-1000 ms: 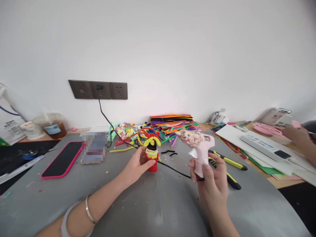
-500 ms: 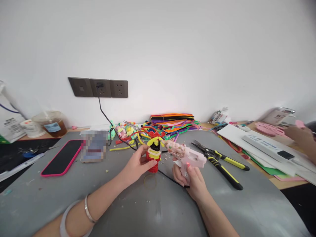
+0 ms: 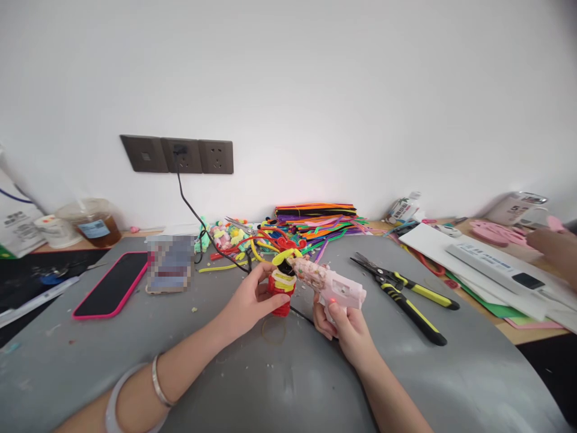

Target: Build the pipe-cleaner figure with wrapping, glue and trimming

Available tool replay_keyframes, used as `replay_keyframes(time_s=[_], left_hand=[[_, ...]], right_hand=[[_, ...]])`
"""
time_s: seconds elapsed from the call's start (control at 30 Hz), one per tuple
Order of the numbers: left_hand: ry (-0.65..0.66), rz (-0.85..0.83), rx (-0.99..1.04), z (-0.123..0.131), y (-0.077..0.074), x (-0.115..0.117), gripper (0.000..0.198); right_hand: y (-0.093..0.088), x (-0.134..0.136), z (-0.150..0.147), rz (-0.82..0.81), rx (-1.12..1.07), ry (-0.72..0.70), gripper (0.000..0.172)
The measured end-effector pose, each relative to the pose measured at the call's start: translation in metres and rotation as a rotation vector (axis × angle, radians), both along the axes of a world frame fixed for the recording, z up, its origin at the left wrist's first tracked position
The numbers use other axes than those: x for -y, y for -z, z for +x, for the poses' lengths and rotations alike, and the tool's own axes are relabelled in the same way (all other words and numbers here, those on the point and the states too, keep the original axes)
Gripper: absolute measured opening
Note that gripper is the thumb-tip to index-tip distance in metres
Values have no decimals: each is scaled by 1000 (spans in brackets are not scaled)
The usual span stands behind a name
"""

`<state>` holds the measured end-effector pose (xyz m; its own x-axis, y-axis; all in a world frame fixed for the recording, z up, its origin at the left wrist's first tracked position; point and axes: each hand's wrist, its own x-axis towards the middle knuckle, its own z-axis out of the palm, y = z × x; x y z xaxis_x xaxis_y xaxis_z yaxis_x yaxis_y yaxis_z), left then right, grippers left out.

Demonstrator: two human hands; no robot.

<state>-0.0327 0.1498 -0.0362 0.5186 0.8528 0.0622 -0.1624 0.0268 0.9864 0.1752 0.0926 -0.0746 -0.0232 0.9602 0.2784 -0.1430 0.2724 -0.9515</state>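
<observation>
Near the middle of the grey mat (image 3: 180, 343), my left hand (image 3: 255, 297) grips a small pipe-cleaner figure (image 3: 282, 291) with a red body, a black face, and yellow and red pieces on top. The figure is upright. My right hand (image 3: 342, 325) is closed round the handle of a pale pink glue gun (image 3: 340, 288). Its nozzle end, crusted with bits, points left at the figure's black face and appears to touch or nearly touch it. A black cord runs below the gun.
Behind lie pipe cleaners (image 3: 315, 219) and scissors (image 3: 238, 224). Pliers (image 3: 406, 297) lie right, beside papers and a white power strip (image 3: 493, 264). Left are a pink-edged phone (image 3: 112, 285), a blurred-out item (image 3: 170, 264) and a drink cup (image 3: 97, 225). Another person's hand (image 3: 554, 246) shows far right.
The glue gun in my right hand has moved left, bringing its nozzle to the figure's face. My left hand still holds the figure. The view has shifted slightly.
</observation>
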Motion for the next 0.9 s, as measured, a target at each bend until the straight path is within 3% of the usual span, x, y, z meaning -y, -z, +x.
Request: replay_keyframes(time_s=[0.9], left_hand=[[-75, 11, 29, 1, -1, -2, 50]], right_hand=[[-9, 1, -1, 36, 26, -50, 51]])
